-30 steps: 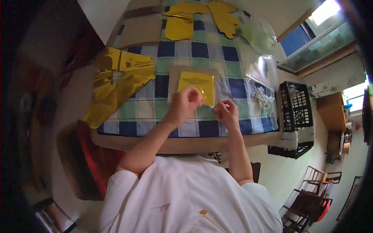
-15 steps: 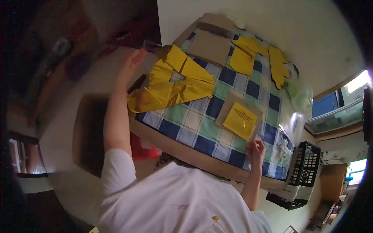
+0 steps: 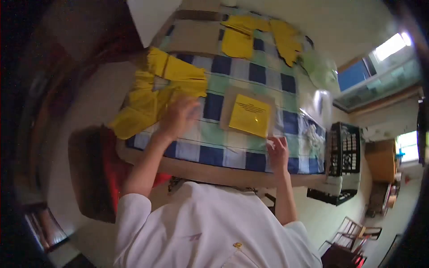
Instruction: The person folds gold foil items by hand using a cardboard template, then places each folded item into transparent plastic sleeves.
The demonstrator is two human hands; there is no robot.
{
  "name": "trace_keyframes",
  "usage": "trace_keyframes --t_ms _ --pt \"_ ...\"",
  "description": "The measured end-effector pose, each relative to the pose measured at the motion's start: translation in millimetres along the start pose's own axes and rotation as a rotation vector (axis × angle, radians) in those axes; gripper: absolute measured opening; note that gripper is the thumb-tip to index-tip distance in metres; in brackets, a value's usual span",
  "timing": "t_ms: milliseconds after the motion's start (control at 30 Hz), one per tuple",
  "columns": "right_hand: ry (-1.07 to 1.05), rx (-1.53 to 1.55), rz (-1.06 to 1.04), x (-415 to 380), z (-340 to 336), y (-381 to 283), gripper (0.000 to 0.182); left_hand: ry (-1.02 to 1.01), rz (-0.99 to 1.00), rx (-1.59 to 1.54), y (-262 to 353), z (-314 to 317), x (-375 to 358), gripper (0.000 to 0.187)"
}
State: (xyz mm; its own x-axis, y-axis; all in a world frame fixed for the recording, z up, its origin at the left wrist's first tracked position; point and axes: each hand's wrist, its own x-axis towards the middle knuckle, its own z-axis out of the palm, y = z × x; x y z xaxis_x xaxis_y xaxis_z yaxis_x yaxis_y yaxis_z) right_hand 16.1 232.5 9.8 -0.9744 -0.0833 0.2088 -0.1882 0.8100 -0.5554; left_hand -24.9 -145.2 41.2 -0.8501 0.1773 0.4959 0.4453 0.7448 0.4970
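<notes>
Lying just beside the right hand (image 3: 279, 152), farther from the left hand (image 3: 178, 118), the yellow sheet (image 3: 250, 116) sits right of centre; neither hand's grip can be told.

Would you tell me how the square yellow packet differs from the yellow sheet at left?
The packet is smaller and square; the sheet is irregular, with a gap in it. The packet lies flat on cardboard, while the sheet is creased and reaches past the cloth's edge. Both are yellow.

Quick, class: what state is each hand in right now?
Left hand: blurred beside yellow sheet; open or closed, cannot tell.
Right hand: fingers bent by packet; grip unclear.
</notes>
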Motion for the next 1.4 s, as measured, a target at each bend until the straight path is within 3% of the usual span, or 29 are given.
trace_keyframes --t_ms 33,100,200,300,400,500,700,1000,1200,1300,1400 --pt "0.080 0.044 -0.068 2 4 5 0.026 -0.066 0.143 -0.050 19 17 2 0.031" --pt "0.233 0.135 -0.220 10 10 10 0.016 -0.214 0.232 -0.160 48 34 4 0.036" --pt "0.106 0.281 -0.162 14 -7 2 0.009 -0.264 0.260 -0.101 56 55 -3 0.030" --pt "0.017 0.501 0.148 19 -14 -11 0.004 -0.199 0.174 -0.228 41 74 -6 0.020" --pt "0.127 0.399 0.045 26 0 1 0.006 -0.150 0.004 -0.299 43 84 0 0.016" --pt "0.161 0.220 -0.031 30 4 0 0.007 -0.182 -0.029 -0.250 51 84 5 0.015" --pt "0.295 0.025 -0.115 34 20 5 0.013 -0.106 0.044 -0.115 56 95 7 0.023" --pt "0.314 -0.091 -0.062 41 24 16 0.020 -0.049 0.034 -0.070 52 95 4 0.023" --pt "0.333 -0.039 -0.032 46 19 24 0.020 -0.027 0.080 0.017 53 91 1 0.024" --pt "0.196 -0.046 0.003 46 17 22 0.015 0.025 0.112 0.051 54 95 -1 0.023" --pt "0.062 0.372 0.235 47 7 11 0.009 0.016 0.053 -0.001 49 95 -1 0.025"
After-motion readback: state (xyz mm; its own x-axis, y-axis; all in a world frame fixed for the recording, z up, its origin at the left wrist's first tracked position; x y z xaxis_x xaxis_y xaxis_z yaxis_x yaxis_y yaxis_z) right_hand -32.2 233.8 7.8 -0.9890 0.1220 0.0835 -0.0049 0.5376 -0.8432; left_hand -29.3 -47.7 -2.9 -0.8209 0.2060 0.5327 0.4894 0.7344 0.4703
